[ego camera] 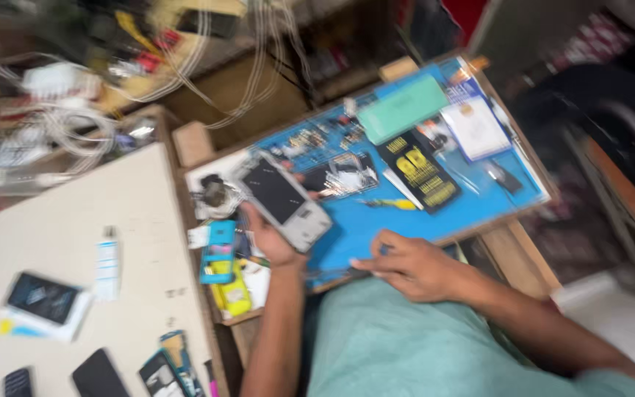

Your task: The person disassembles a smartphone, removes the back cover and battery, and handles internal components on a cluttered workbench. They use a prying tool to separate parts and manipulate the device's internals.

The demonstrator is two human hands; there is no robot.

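The left hand (272, 239) grips a grey, dark-screened mobile phone with a light metal frame (286, 200), fingers wrapped around its lower edge so the screen faces up. The phone sits raised just above the near-left corner of a blue rubber work mat (472, 202). The right hand (406, 265) lies at the mat's near edge, to the right of the phone, fingers curled with the fingertips (361, 263) pointing towards the left hand. It may be pinching some small part, but the blur hides it, so I cannot tell whether it holds anything.

Beyond the right hand on the mat lie a thin yellow-handled tool (391, 204), a black card with yellow print (420, 173) and a pale green rectangular box (402, 108). Left of the left hand sit a blue and yellow plastic gadget (222, 268) and, further off on a cream table top (67, 235), a small white tube (108, 261).
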